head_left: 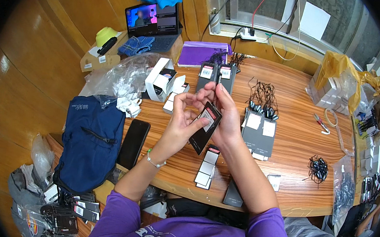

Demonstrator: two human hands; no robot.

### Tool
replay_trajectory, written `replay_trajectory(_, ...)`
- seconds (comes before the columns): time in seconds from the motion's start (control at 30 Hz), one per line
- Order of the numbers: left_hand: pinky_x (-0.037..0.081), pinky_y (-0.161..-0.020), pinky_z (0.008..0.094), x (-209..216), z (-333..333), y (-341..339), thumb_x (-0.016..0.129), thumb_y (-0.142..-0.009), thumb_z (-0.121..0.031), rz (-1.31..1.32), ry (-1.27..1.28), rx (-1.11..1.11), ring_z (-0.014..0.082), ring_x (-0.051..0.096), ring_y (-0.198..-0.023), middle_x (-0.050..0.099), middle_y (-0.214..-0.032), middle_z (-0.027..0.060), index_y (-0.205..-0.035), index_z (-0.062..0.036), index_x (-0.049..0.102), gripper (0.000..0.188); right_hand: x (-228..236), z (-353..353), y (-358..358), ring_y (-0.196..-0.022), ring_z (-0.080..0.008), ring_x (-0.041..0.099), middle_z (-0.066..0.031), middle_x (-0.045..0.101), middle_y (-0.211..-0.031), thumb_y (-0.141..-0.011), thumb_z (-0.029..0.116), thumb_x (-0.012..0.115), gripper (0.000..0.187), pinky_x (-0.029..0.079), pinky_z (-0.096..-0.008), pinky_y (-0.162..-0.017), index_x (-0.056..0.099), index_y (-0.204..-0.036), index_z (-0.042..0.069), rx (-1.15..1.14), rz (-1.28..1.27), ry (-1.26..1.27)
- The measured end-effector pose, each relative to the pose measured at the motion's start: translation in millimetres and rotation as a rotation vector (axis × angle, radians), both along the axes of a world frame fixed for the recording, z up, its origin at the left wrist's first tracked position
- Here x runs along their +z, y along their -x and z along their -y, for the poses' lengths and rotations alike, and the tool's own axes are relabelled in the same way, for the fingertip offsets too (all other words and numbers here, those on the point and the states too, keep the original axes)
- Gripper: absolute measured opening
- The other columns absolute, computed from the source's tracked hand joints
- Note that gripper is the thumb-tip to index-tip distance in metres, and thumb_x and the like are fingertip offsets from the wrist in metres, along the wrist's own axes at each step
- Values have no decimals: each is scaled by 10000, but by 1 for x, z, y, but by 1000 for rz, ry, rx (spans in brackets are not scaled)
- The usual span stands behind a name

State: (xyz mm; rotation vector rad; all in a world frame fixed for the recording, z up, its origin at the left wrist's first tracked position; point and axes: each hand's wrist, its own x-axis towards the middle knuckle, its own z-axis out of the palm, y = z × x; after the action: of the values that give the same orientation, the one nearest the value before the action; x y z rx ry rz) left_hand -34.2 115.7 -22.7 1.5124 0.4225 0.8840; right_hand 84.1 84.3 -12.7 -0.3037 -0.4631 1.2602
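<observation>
My left hand [182,118] grips a black hang tag [203,137] with a red strip and a white label, its thumb pressed on the label. The tag is tilted in front of my chest, above the table. Close behind its upper end, the fingers of my right hand [228,118] are pinched together; a small dark piece shows at their tips, too small to name. Below the tag lies a short stack of white-labelled tags [207,167]. Beyond my fingers are two piles of dark tags [206,78] with black cords. Another dark tag pile [258,140] lies right of my right forearm.
On the left are a phone [133,144], a navy bag [90,143], an opened white box [161,79] and a laptop [155,25]. To the right lie a cord bundle [318,169], red-handled snips [321,124] and a tape roll [331,117]. Plastic-wrapped boxes [330,92] stand far right.
</observation>
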Motion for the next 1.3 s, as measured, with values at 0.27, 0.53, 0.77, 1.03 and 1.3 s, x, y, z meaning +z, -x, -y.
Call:
replay_trajectory(0.27, 458, -718, 205, 1, -2, 2, 605, -802, 34, 42, 75, -28, 95, 521, -846, 492, -943, 93, -1142, -69, 250, 502, 6, 1, -7, -776, -185, 576, -96, 580, -803, -945, 218, 385, 236, 478, -302, -746, 515, -919, 23, -8, 34, -22)
replay_trajectory(0.53, 378, -897, 269, -1, 12, -6, 484, -855, 42, 65, 27, -34, 143, 475, -1039, 468, -1121, 119, -1312, -65, 167, 566, 0, 2, 6, -731, -106, 521, -39, 576, -785, -933, 225, 421, 221, 423, -236, -707, 542, -904, 42, -228, 207, 78)
replay_trajectory(0.77, 323, -962, 279, 2, 16, -4, 443, -874, 27, 65, 81, -39, 147, 418, -1129, 425, -1230, 129, -1347, -61, 158, 560, -1, 1, 5, -732, -77, 501, -14, 556, -763, -925, 220, 430, 207, 393, -217, -671, 553, -894, 57, -356, 302, 72)
replay_trajectory(1.03, 343, -951, 264, -9, 9, -9, 470, -876, 9, 74, 136, -102, 130, 422, -1118, 420, -1242, 104, -1289, -37, 259, 466, 1, 1, -12, -741, -80, 531, -16, 587, -787, -916, 195, 431, 194, 408, -227, -680, 552, -969, 54, -249, 222, 144)
replay_trajectory(1.3, 448, -780, 213, -8, 1, -6, 533, -853, 2, -38, 176, -205, 79, 535, -891, 555, -1019, 49, -1204, -51, 364, 394, -3, -5, -42, -765, -144, 530, -31, 559, -787, -920, 206, 432, 163, 429, -309, -734, 524, -939, 73, -49, -34, 31)
